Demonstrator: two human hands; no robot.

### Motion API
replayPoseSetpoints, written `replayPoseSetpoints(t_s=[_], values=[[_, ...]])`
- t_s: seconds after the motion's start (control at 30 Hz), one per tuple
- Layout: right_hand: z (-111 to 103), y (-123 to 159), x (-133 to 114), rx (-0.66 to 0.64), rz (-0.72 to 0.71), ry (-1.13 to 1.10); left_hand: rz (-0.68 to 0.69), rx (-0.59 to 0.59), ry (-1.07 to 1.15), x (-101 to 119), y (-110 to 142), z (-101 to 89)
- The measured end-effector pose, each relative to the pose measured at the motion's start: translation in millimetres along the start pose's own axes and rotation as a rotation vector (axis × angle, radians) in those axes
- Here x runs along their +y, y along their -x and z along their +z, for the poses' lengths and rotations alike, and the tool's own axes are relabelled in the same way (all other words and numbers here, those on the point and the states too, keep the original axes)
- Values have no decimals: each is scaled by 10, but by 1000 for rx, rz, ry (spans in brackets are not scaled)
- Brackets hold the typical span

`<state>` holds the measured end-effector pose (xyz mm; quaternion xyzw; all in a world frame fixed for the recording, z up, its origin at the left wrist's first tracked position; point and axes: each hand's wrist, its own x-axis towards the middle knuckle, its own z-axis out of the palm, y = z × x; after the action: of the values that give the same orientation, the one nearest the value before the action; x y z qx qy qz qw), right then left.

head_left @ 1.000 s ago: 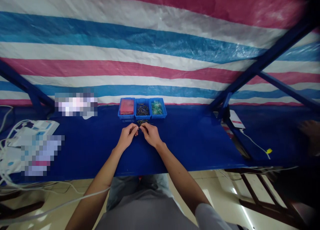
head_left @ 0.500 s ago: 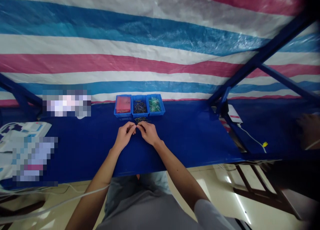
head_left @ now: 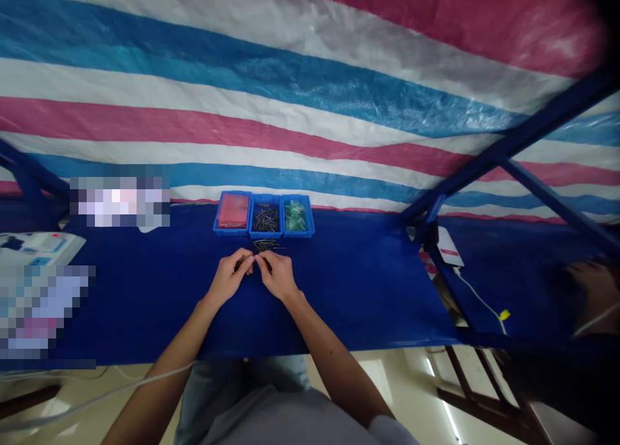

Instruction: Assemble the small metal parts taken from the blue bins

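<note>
My left hand (head_left: 228, 279) and my right hand (head_left: 279, 277) meet over the blue table, both closed with thumbs and fingers pinched together. Whatever they pinch is too small or too hidden to make out. Just beyond the fingertips lies a small loose pile of thin pin-like metal pieces (head_left: 265, 244). Behind it, three blue bins stand side by side. Pink-red flat pieces (head_left: 233, 210) fill the left bin, dark thin metal pieces (head_left: 266, 219) the middle one, and green and clear small items (head_left: 296, 216) the right one.
A white device with a cable (head_left: 449, 246) lies to the right, past a blue frame post (head_left: 429, 217). Another person's hand (head_left: 593, 290) is at the far right. White packaging (head_left: 48, 248) lies at the left. A striped sheet (head_left: 290, 128) hangs behind the table (head_left: 358, 283).
The camera view has shifted and tilted slightly, so the bins and table sit a little lower and further left. My hands remain pinched together by the pile.
</note>
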<state>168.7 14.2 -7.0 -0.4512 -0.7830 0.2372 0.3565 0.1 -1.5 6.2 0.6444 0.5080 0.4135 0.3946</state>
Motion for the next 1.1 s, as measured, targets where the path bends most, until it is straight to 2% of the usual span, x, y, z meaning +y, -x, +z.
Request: replayPoseSetpoints(t_s=[0.7, 1.1], values=[[6, -27, 44, 38, -7, 15, -6, -71, 53, -6, -29, -28], [12, -3, 31, 88, -105, -114, -3, -77, 3, 65, 11, -57]])
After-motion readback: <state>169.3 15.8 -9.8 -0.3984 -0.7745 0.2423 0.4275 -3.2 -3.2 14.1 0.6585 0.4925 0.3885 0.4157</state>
